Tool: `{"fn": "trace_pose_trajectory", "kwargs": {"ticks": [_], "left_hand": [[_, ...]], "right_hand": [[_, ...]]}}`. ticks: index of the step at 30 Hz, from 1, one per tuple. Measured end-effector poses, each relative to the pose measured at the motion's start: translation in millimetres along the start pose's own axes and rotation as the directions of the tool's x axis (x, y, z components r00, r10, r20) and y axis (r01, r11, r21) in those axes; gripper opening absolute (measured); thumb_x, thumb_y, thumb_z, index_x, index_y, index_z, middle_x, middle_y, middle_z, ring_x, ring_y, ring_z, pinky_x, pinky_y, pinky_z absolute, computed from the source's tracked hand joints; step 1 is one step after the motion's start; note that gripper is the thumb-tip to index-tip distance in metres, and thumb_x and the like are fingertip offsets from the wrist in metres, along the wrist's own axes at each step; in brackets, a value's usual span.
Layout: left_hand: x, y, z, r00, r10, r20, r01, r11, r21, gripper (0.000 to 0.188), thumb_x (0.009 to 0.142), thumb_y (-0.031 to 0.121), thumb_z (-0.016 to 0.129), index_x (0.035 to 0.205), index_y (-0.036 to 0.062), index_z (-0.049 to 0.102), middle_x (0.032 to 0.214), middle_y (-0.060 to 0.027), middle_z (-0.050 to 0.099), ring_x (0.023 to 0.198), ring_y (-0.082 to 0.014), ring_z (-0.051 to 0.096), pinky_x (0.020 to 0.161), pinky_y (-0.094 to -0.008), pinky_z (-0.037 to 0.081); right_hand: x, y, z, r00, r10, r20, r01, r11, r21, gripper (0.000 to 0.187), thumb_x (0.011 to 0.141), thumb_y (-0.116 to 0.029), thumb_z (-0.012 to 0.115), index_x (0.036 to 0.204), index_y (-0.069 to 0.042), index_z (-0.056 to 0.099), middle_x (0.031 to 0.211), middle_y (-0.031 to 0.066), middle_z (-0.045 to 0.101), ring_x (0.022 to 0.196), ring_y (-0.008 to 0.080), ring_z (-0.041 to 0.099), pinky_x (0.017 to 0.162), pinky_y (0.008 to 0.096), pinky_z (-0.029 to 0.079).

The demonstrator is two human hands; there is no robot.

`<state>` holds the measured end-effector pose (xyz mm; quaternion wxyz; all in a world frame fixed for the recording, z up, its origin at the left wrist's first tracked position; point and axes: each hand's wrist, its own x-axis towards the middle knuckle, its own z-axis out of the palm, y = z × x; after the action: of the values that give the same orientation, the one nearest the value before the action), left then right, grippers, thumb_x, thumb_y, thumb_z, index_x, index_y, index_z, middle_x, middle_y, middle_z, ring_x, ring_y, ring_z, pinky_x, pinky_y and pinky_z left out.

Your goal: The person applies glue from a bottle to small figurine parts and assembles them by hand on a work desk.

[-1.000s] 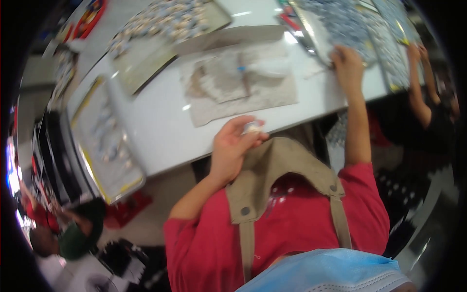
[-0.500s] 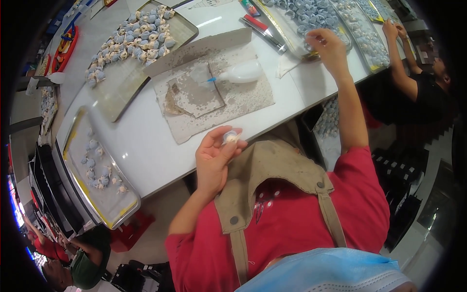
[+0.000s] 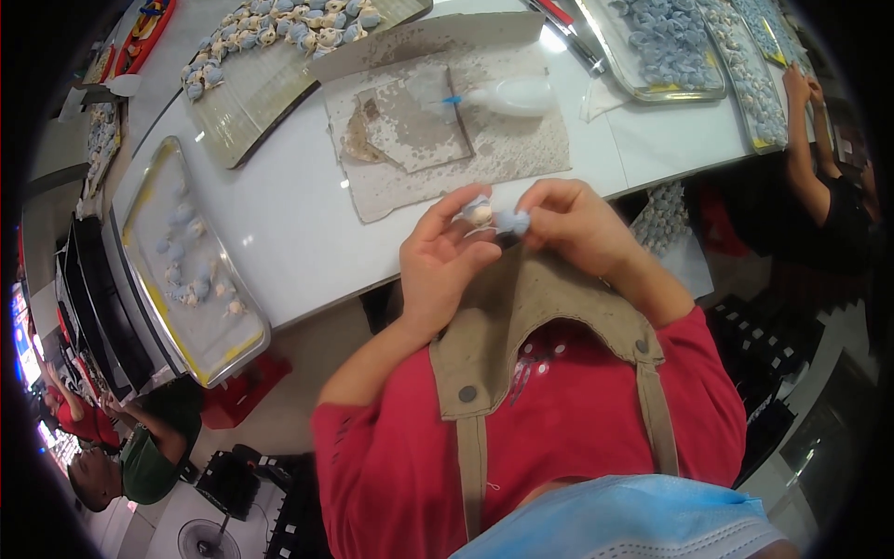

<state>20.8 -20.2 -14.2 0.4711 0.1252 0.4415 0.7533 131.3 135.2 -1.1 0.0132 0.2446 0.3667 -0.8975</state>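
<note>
My left hand (image 3: 438, 265) pinches a small cream-and-blue figure part (image 3: 479, 215) between thumb and fingers, near the front edge of the table. Right beside it, my right hand (image 3: 587, 228) grips a small blue-grey moulded piece (image 3: 512, 222) with thumb and forefinger. The two pieces are close together; whether they touch I cannot tell. Beyond my hands lies a stained cardboard sheet (image 3: 531, 158) with one edge folded up. On it rest a smaller stained card (image 3: 410, 140) and a white squeeze bottle (image 3: 517, 96) on its side, its blue tip pointing left.
A tray (image 3: 261, 326) with a few blue-and-cream figures stands at the left. Another tray (image 3: 242, 116) at the far left bears many. At the far right, a metal tray (image 3: 670, 95) holds blue-grey pieces, with pens (image 3: 582, 51) beside it. Co-workers sit at both sides.
My right hand has come back from the far-right tray to my left hand, bringing a blue-grey piece. The head view has shifted, so the table sits higher in the picture.
</note>
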Motion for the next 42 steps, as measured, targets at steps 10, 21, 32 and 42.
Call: {"fn": "trace_pose_trajectory", "kwargs": {"ticks": [10, 21, 32, 42], "left_hand": [[-6.8, -0.2, -2.9, 1.000, -0.016, 0.026, 0.011, 0.982, 0.186, 0.041, 0.086, 0.000, 0.056, 0.125, -0.0028, 0.044, 0.115, -0.0091, 0.053, 0.096, -0.0105, 0.053, 0.086, -0.0232, 0.043], [-8.8, -2.8, 1.6, 1.000, 0.013, -0.001, -0.012, 0.977, 0.211, 0.036, 0.086, -0.002, 0.056, 0.122, -0.0037, 0.049, 0.108, -0.0060, 0.055, 0.095, -0.0082, 0.052, 0.082, -0.0216, 0.044], [-8.6, 1.7, -2.2, 0.993, 0.111, -0.040, -0.091, 0.936, 0.340, 0.028, 0.083, -0.001, 0.060, 0.110, -0.0018, 0.058, 0.102, -0.0075, 0.062, 0.087, -0.0102, 0.058, 0.076, -0.0219, 0.048], [-13.0, 15.1, 2.9, 0.942, 0.328, 0.069, -0.334, 0.935, 0.121, 0.026, 0.079, -0.004, 0.061, 0.105, -0.0032, 0.061, 0.104, -0.0070, 0.062, 0.091, -0.0085, 0.057, 0.080, -0.0213, 0.047]], "right_hand": [[2.0, 12.6, 19.6, 0.895, -0.446, -0.027, 0.329, 0.699, -0.635, 0.015, 0.077, -0.004, 0.067, 0.091, -0.003, 0.064, 0.080, 0.0050, 0.063, 0.070, 0.0109, 0.059, 0.062, 0.0215, 0.046], [1.2, 18.7, 17.0, 0.512, -0.738, 0.439, 0.468, -0.189, -0.863, 0.033, 0.059, 0.004, 0.072, 0.091, -0.004, 0.067, 0.072, 0.0062, 0.062, 0.061, 0.0162, 0.059, 0.051, 0.0251, 0.047], [11.5, -1.1, 21.5, 0.675, -0.639, 0.369, 0.575, 0.141, -0.806, 0.036, 0.068, -0.002, 0.070, 0.103, -0.005, 0.060, 0.096, 0.0112, 0.060, 0.087, 0.0230, 0.060, 0.070, 0.0286, 0.049], [36.8, 11.2, -13.9, 0.801, -0.413, 0.433, 0.588, 0.406, -0.700, 0.052, 0.089, -0.030, 0.055, 0.122, 0.009, 0.044, 0.120, 0.0180, 0.052, 0.107, 0.0248, 0.051, 0.091, 0.0335, 0.040]]}}
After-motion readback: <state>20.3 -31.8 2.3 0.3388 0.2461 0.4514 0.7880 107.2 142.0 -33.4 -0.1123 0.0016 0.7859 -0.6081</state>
